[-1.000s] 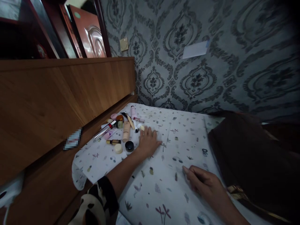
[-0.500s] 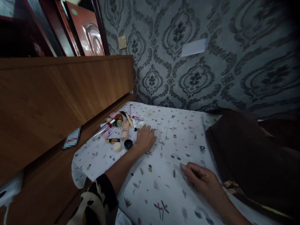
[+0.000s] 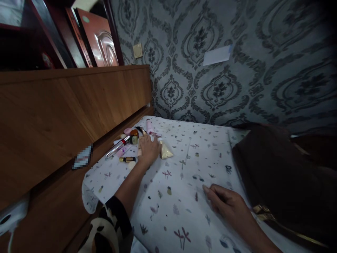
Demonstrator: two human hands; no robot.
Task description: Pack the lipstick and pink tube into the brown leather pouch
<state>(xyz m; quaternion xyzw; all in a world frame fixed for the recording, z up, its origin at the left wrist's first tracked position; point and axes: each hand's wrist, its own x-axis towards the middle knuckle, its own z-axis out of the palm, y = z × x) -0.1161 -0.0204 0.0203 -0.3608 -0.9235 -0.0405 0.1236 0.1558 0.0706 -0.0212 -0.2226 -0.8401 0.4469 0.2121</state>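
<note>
My left hand (image 3: 149, 149) is over the cosmetics, its fingers extended and apart across a beige tube (image 3: 139, 151), which it partly hides. Just right of the fingers lies a pale yellow squeeze tube (image 3: 166, 151), apart from the hand. My right hand (image 3: 226, 200) rests on the patterned cloth (image 3: 184, 196) with its fingers loosely curled and nothing visible in them. Left of my left hand are a silver-and-red tube (image 3: 118, 146), a small black-and-gold bottle (image 3: 127, 159) and a cream-coloured round lid or jar (image 3: 132, 165), partly behind my wrist.
More cosmetics lie at the far left, among them an amber-lidded jar (image 3: 134, 132) and a pink tube (image 3: 149, 125). A wooden headboard or cabinet (image 3: 79, 102) borders the left side. Dark brown fabric or a bag (image 3: 284, 179) lies at the right. The patterned wall (image 3: 218, 88) stands behind.
My left hand has moved left, off the pale yellow tube, which now shows, and over the beige tube. The black round jar is now hidden by my arm. My right hand stays put.
</note>
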